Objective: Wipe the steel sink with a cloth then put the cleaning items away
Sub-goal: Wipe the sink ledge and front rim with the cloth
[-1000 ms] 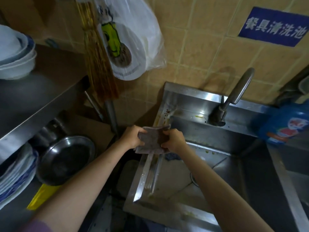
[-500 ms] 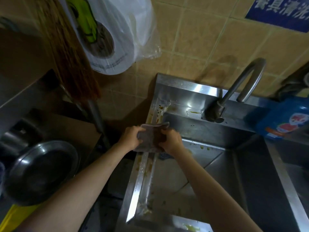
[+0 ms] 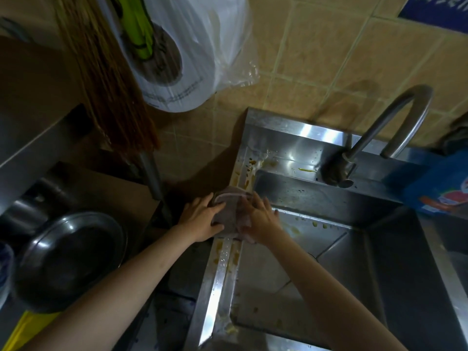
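A grey-brown cloth [image 3: 231, 210] lies on the left rim of the steel sink [image 3: 220, 277], near its back corner. My left hand [image 3: 201, 220] rests flat on the cloth's left side, fingers straight and pointing right. My right hand [image 3: 262, 217] presses the right side with spread fingers, partly over the basin. Part of the cloth hangs below my right palm. Yellowish food stains dot the rim before and behind the cloth and the back ledge.
A curved faucet [image 3: 395, 122] rises at the back ledge. A blue detergent pack [image 3: 442, 184] sits at the right. A broom [image 3: 111, 84] and a white plastic bag [image 3: 182, 54] hang on the tiled wall. A steel bowl [image 3: 68, 259] lies at the lower left.
The cloth, held up between both hands before, now lies on the sink's left rim under my flattened hands. The camera has moved closer and tilted down.
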The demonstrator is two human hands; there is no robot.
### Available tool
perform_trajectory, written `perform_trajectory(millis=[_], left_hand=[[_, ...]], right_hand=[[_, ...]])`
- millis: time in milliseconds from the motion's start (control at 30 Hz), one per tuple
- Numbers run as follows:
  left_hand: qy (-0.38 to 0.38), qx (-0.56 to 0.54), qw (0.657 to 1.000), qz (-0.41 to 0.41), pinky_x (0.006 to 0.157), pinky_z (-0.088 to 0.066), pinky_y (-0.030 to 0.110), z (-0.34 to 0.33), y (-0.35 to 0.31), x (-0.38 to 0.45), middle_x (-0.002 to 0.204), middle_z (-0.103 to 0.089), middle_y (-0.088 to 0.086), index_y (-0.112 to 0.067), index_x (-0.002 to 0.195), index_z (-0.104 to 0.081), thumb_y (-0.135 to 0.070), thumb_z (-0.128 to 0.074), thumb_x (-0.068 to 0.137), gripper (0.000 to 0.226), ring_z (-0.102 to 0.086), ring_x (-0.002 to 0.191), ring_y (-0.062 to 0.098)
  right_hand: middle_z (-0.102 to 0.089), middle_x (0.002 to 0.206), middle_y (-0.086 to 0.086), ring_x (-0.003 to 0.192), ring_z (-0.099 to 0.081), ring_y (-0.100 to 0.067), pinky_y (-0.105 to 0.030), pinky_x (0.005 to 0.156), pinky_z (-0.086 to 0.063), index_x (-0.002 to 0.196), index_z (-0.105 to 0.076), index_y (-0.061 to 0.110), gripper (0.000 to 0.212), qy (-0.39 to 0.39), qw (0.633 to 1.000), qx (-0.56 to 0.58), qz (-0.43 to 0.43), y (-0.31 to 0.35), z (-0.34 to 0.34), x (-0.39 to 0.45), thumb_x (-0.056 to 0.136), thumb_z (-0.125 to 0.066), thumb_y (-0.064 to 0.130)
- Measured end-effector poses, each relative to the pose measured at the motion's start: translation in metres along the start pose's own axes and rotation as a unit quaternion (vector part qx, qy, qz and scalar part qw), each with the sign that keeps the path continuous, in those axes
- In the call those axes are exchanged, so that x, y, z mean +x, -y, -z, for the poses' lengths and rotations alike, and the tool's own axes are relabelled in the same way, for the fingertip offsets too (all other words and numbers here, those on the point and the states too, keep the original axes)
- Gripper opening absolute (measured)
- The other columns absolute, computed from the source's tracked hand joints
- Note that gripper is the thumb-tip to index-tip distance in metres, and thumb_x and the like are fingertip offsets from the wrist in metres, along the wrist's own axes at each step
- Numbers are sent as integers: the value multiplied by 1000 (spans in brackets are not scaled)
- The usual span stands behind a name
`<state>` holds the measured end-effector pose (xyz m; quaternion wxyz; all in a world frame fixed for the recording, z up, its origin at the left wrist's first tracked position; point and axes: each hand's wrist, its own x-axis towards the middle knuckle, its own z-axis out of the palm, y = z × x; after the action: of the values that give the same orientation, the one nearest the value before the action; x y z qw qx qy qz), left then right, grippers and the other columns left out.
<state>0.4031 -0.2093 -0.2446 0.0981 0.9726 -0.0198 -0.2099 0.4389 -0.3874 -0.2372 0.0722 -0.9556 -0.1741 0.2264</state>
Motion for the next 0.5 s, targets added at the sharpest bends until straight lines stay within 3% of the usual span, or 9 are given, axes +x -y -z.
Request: perform_trajectory(millis=[233,500], left_hand=[[25,24,999,13,115,-12,51,-5,3,4,160,3,2,-45,147,0,-59,-38,92,68,-3,144,32],[20,34,999,4,116,-9,52,6,2,24,160,3,2,-46,146,1,-57,-37,93,66,0,145,32]], right_hand=[[7,160,-3,147,5,-29,-52,118,-11,152,5,22,83,55,996,-47,42,-3,-21,11,93,-48,48],[10,160,-4,147,4,-30,-50,117,-14,152,7,19,89,54,998,-34,11,-7,-22,36,91,-50,49]])
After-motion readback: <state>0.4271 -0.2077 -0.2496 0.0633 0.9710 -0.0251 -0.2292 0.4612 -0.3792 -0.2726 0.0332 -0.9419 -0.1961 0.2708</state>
